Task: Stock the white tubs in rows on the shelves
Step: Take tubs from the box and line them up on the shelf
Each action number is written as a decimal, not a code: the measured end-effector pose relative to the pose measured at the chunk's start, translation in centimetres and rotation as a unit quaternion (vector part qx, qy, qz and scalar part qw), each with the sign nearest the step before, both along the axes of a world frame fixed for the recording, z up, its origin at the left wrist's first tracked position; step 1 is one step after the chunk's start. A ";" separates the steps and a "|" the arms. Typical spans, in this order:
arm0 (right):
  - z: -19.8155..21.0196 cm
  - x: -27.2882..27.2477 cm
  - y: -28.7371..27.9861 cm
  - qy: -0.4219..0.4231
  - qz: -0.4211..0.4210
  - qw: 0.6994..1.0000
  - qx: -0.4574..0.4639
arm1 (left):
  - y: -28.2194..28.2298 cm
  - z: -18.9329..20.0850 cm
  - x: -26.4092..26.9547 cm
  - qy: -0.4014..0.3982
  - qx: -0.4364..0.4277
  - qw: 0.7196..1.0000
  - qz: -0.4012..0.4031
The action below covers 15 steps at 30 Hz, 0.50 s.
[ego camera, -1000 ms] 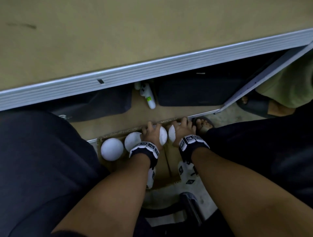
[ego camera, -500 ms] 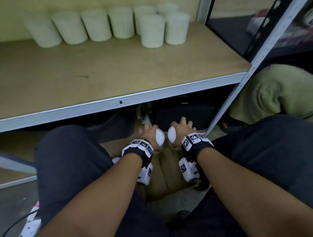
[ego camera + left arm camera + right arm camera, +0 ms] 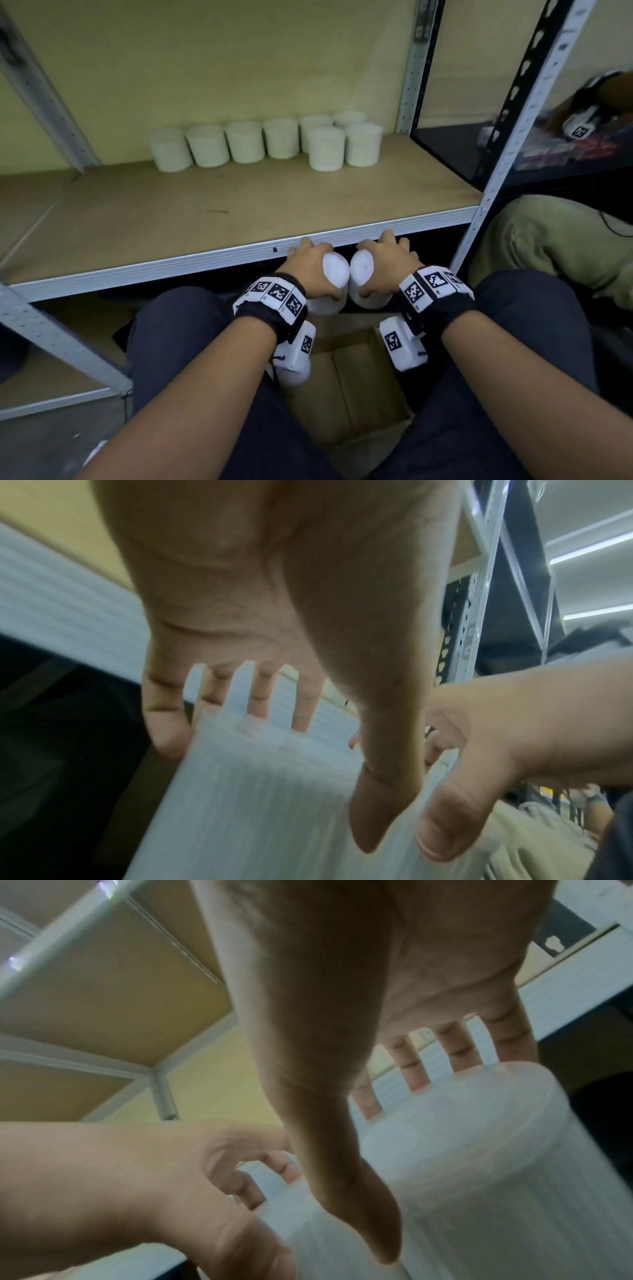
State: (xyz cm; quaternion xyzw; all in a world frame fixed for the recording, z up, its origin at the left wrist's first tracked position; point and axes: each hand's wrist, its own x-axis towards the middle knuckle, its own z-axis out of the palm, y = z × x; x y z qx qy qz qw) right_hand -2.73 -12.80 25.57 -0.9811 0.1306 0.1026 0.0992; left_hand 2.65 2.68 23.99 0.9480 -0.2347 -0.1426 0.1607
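Head view: left hand and right hand each clamp fingers & thumb over the top of a white tub, second tub just beside it, both held at the front edge of the shelf. Ribbed plastic, prob light & stiff, maybe a bit slick; top-rim hold looks ok. Tubs in rows stand at the back.

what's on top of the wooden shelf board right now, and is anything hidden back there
Eight ribbed white plastic tubs stand on the tan wooden shelf board: six along the back wall, two in front at the right end. Those front two partly cover the tubs behind them, so anything further behind cannot be seen.
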 end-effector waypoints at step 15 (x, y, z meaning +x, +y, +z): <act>9.0 0.9 0.0 -0.193 0.009 0.974 0.119 | 2.0 9.6 1.3 -0.143 -0.112 0.981 0.065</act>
